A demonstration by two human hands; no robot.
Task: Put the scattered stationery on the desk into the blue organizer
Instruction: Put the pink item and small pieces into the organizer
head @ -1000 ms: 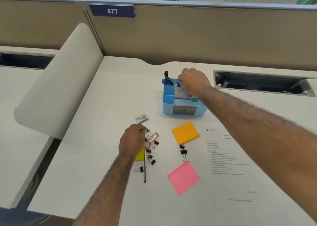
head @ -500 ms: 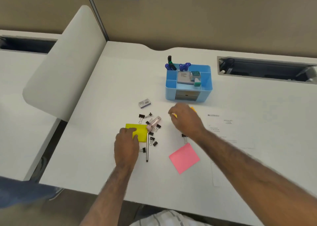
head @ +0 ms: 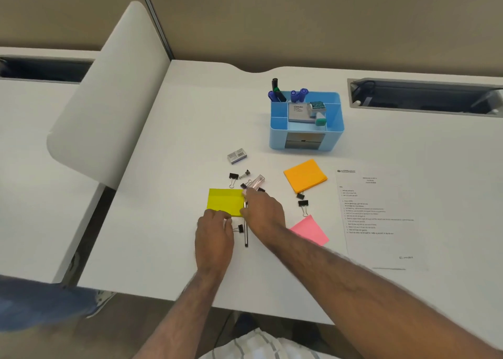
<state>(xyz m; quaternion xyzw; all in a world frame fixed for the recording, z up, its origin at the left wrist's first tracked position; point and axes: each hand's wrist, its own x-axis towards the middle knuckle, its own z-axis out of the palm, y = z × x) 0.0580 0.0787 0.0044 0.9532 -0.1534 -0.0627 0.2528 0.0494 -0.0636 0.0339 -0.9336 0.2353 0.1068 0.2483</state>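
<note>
The blue organizer (head: 276,136) stands at the back of the desk and holds markers, a small box and a teal item. A yellow sticky pad (head: 224,202) lies in front, with several black binder clips (head: 233,177) and a pink stapler (head: 258,181) around it. My left hand (head: 215,239) is curled at the pad's lower edge, beside one clip (head: 240,228). My right hand (head: 262,211) lies over the upper part of a dark pen (head: 246,236), fingertips at the pad's right edge. What either hand grips is hidden.
An orange pad (head: 305,179), a pink pad (head: 310,230), two more clips (head: 303,203) and a printed sheet (head: 378,217) lie to the right. A small grey box (head: 237,155) sits behind the clips. A cable tray slot (head: 424,97) opens at the back right. A white divider (head: 109,100) stands left.
My right hand left the organizer, passed the orange pad and came down on the pen. My left hand drew back from the clips and yellow pad to the pad's lower edge.
</note>
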